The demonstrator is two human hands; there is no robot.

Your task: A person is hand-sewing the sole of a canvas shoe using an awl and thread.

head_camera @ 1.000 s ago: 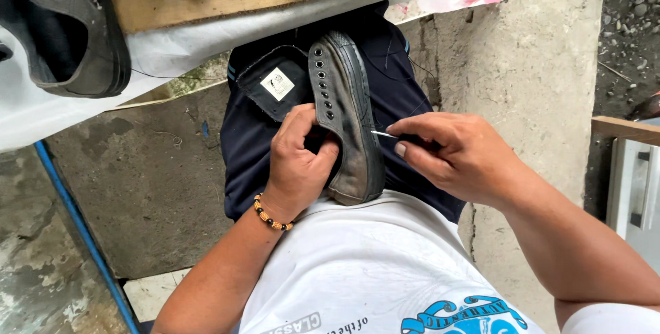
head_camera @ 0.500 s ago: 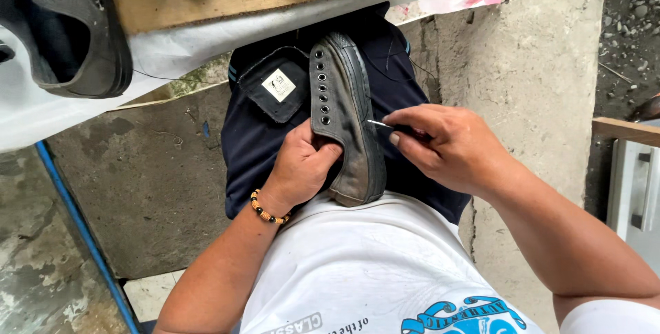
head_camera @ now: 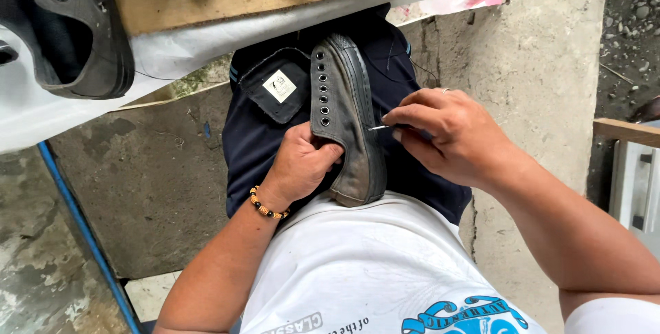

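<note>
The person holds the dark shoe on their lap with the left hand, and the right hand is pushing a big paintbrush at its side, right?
Not quite. The left hand does hold the dark shoe on the lap, but the head view shows the right hand pinching a thin metal needle at the shoe's side, not a paintbrush.

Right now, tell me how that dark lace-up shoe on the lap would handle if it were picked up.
The shoe probably flexes: its upper looks like soft, worn cloth, pinched by the left hand. Its thick ribbed sole likely stays stiffer and gives grip. It seems light, resting on the lap under one hand while the right hand works a needle at its edge.
</note>
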